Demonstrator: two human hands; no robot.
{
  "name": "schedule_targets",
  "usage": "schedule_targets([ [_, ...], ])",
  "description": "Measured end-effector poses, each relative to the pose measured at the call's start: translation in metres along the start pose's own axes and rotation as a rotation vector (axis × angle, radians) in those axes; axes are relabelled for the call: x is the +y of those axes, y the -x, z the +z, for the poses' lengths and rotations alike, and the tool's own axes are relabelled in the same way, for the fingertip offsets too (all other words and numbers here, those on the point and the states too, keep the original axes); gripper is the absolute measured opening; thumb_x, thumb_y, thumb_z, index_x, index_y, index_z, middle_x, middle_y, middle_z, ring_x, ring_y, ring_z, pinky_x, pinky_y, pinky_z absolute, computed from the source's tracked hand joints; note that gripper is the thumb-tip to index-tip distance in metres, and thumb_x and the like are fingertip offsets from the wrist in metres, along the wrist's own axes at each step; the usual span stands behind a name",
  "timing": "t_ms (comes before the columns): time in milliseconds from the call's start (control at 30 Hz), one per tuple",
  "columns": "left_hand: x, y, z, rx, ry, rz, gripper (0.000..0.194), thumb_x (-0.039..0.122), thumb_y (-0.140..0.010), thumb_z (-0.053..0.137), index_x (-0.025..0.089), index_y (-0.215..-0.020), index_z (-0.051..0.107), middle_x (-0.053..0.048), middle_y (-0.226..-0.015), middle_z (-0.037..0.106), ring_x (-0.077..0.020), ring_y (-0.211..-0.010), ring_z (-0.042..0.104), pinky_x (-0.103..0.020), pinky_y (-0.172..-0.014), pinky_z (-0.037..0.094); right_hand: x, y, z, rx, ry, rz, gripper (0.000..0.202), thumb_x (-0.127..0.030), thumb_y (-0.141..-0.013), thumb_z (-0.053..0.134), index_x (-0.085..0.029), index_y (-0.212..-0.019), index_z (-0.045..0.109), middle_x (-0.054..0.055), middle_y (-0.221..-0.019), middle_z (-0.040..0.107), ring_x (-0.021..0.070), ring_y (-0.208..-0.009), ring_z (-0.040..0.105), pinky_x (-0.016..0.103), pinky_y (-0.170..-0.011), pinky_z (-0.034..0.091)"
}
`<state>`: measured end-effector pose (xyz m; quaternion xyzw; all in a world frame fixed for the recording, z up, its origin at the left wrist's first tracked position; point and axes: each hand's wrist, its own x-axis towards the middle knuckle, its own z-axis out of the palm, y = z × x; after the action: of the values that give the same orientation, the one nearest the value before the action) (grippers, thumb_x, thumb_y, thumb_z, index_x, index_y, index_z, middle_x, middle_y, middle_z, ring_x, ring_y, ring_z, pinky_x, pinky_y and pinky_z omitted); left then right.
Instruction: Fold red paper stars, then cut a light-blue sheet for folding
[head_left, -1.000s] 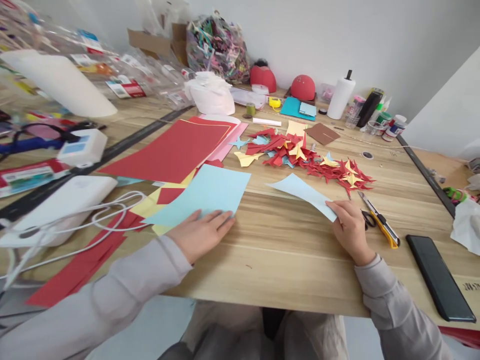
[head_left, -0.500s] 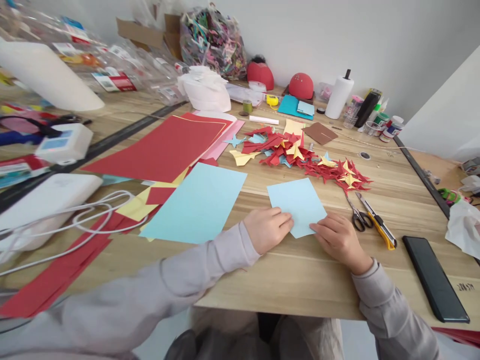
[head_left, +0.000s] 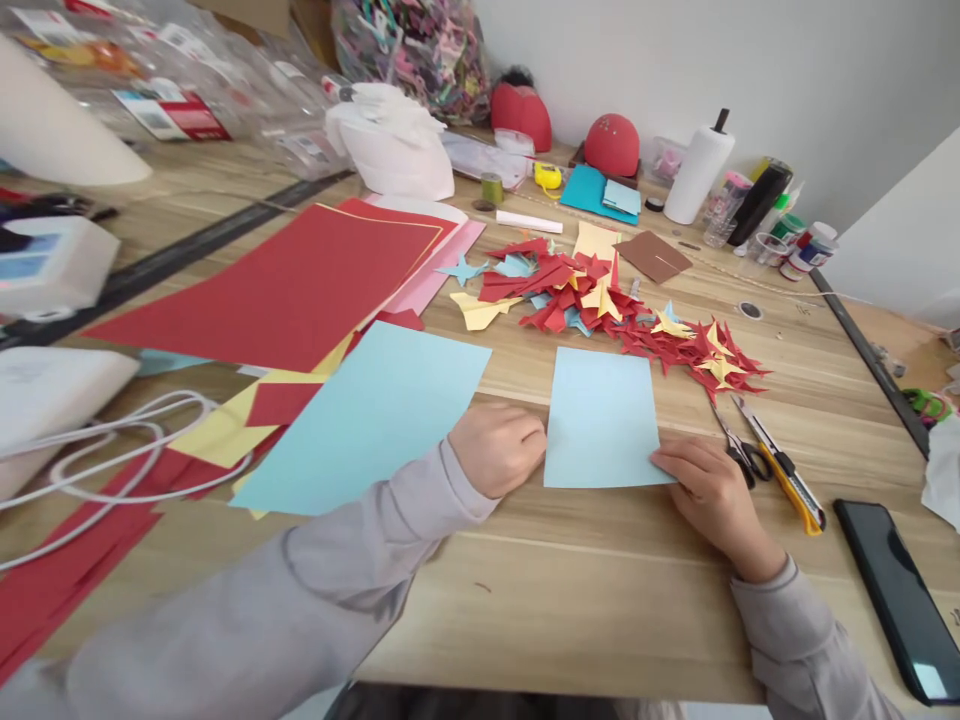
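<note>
A small light-blue sheet of paper (head_left: 600,415) lies flat on the table in front of me. My right hand (head_left: 712,490) pinches its lower right corner between thumb and fingers. Just beside the sheet's left edge, my left hand (head_left: 501,448) rests on the table with its fingers curled in; the fingertips are hidden, and I see no paper in them. A larger light-blue sheet (head_left: 367,415) lies to the left, behind my left hand and forearm. Beyond the small sheet sits a heap of folded red, yellow and blue paper stars (head_left: 600,300).
Scissors (head_left: 739,450), a yellow utility knife (head_left: 787,470) and a black phone (head_left: 892,590) lie to the right. Large red sheets (head_left: 300,280), red strips (head_left: 75,580) and a white cable (head_left: 150,480) occupy the left. Bottles and jars (head_left: 810,250) stand at the back right.
The small blue sheet has turned so its sides sit squarer to me, with more of it showing. My left hand has moved off its corner to the left. The head view has shifted.
</note>
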<state>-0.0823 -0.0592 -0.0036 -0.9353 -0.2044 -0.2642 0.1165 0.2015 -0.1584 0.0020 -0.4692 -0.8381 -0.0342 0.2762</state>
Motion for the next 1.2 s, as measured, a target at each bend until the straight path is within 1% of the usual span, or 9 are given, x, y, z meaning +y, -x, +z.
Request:
schedule_targets([
  [167,-0.016,0.0,-0.002,-0.063,-0.095,-0.089,0.035,0.033,-0.087,0.051,0.017,-0.056,0.056,-0.002,-0.057,0.059,-0.0147,-0.053,0.054,-0.029,-0.052,0.038,-0.001,0.001,0.002,-0.043,-0.018,-0.006,0.039,0.003,-0.075,0.047,-0.021,-0.099,0.065,0.007,-0.091,0.07,0.0204,-0.083,0.064,0.036,-0.07,0.055],
  [300,-0.016,-0.002,0.0,-0.084,-0.044,-0.101,0.027,0.029,-0.087,0.051,0.016,-0.066,0.062,-0.004,-0.071,0.067,-0.0156,-0.063,0.06,-0.03,-0.059,0.043,-0.001,0.001,0.002,-0.059,-0.034,-0.007,0.038,0.003,-0.074,0.048,-0.021,-0.099,0.064,0.007,-0.091,0.07,0.0204,-0.083,0.063,0.036,-0.07,0.055],
  [433,-0.012,-0.002,0.007,-0.019,0.034,-0.054,0.019,0.021,-0.087,0.05,0.015,-0.089,0.068,-0.006,-0.092,0.072,-0.0192,-0.083,0.064,-0.033,-0.072,0.049,-0.001,-0.001,0.002,-0.018,-0.061,-0.004,0.039,0.002,-0.074,0.047,-0.021,-0.098,0.066,0.007,-0.093,0.071,0.0207,-0.085,0.065,0.037,-0.072,0.055],
  [533,-0.014,0.0,0.015,-0.01,0.093,-0.04,0.021,0.016,-0.086,0.049,0.016,-0.093,0.069,-0.008,-0.097,0.072,-0.0208,-0.086,0.064,-0.035,-0.072,0.05,-0.002,-0.002,0.0,-0.013,-0.157,0.074,0.034,-0.002,-0.077,0.048,-0.023,-0.095,0.068,0.007,-0.098,0.071,0.0204,-0.09,0.066,0.037,-0.078,0.055],
  [600,-0.016,0.001,0.02,0.002,0.17,-0.057,0.022,0.015,-0.084,0.049,0.018,-0.092,0.069,-0.008,-0.099,0.072,-0.0224,-0.089,0.064,-0.036,-0.072,0.05,-0.003,-0.001,-0.001,-0.001,-0.291,0.212,0.024,-0.008,-0.081,0.053,-0.023,-0.093,0.069,0.006,-0.098,0.072,0.0203,-0.093,0.067,0.036,-0.082,0.055],
  [700,-0.013,-0.003,0.019,0.088,0.416,-0.179,0.018,0.02,-0.084,0.052,0.018,-0.085,0.07,-0.009,-0.094,0.073,-0.0229,-0.092,0.064,-0.038,-0.078,0.051,-0.003,-0.001,-0.003,0.141,-0.507,0.534,0.007,-0.022,-0.08,0.064,-0.021,-0.084,0.069,0.004,-0.083,0.073,0.0189,-0.078,0.068,0.032,-0.072,0.056],
  [833,0.003,-0.013,0.008,0.102,0.863,-0.541,0.017,0.027,-0.081,0.058,0.016,-0.076,0.069,-0.008,-0.078,0.073,-0.0173,-0.072,0.067,-0.029,-0.07,0.054,-0.001,-0.006,-0.003,0.432,-0.854,0.854,0.017,-0.034,-0.074,0.071,-0.019,-0.081,0.068,-0.002,-0.058,0.062,0.0107,-0.048,0.054,0.022,-0.045,0.047],
  [967,0.017,-0.019,-0.001,0.053,1.106,-0.779,0.014,0.029,-0.073,0.065,0.016,-0.074,0.07,-0.006,-0.077,0.074,-0.0178,-0.072,0.068,-0.027,-0.07,0.055,0.0,-0.015,-0.005,0.545,-1.038,0.984,0.025,-0.035,-0.07,0.074,-0.018,-0.087,0.068,-0.003,-0.061,0.059,0.0066,-0.044,0.044,0.017,-0.034,0.033],
  [1200,0.019,-0.021,0.0,0.083,1.26,-0.864,0.015,0.028,-0.066,0.069,0.016,-0.075,0.073,-0.006,-0.08,0.074,-0.0203,-0.077,0.069,-0.03,-0.074,0.056,0.004,-0.016,-0.005,0.612,-1.101,1.041,0.024,-0.033,-0.069,0.074,-0.018,-0.086,0.068,-0.004,-0.064,0.058,0.0042,-0.043,0.036,0.017,-0.036,0.028],
])
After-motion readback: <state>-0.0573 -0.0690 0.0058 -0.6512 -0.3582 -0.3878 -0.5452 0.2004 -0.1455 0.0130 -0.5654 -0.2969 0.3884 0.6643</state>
